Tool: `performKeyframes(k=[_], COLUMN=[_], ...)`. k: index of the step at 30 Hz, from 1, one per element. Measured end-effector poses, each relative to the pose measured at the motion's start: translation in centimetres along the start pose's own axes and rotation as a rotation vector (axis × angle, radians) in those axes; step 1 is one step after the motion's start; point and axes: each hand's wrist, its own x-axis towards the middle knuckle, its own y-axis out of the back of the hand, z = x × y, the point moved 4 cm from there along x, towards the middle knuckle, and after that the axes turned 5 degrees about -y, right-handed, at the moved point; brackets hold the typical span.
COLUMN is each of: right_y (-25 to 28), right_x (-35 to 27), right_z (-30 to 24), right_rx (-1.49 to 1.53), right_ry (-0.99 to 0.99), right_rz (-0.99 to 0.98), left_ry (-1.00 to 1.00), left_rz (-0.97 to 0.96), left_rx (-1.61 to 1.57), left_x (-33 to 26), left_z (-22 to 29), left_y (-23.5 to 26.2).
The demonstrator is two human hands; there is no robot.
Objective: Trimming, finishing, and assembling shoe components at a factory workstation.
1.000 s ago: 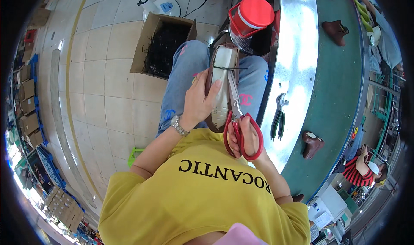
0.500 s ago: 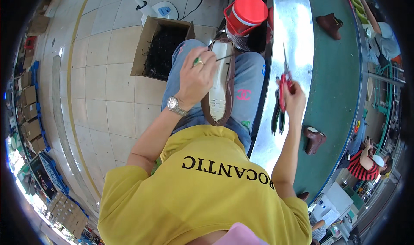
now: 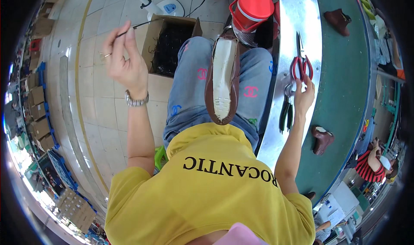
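While our left hand [image 3: 125, 61] is raised out over the floor, its fingers [image 3: 113, 37] are pinched on a thin dark lace [image 3: 142, 25] that runs off toward the cardboard box [image 3: 170, 44]. The lace looks light and limp, so we judge it best held close to its end. Our right hand [image 3: 304, 96] reaches to the steel table [image 3: 297, 12], fingertips touching the red handles of the scissors [image 3: 300, 59]; the fingers look loosely spread, not clenched. The scissors lie with blades pointing away from us, long axis along the table edge, and dark pliers [image 3: 285, 111] rest just beside them, nearer to us. On our lap sits the brown shoe [image 3: 222, 79], sole up, untouched, its long axis running away from us along our thighs. It looks fairly stiff at the pale sole and softer at the leather rim; we would grip it at the sides. A red bucket [image 3: 252, 7] stands beyond the knees.
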Motion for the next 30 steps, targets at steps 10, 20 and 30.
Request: performKeyframes(k=[10,20,30], right_y=[1.2,0.1,5.1], right_x=[-10.0,-10.1,-6.4], right_z=[2.6,3.9,-3.3], right_rx=[-0.146,-0.079,0.757], right_ry=[-0.003,-0.083,-0.458], right_rz=[0.019,-0.158,-0.675], left_ry=[-0.157,-0.374,-0.378], left_rz=[-0.76,-1.059,-0.976], left_rx=[-0.178,-0.529,-0.36], left_x=[-10.1,-8.2,-7.1], left_z=[3.6,13.7,11.7], left_y=[-5.7,-18.3,-22.2])
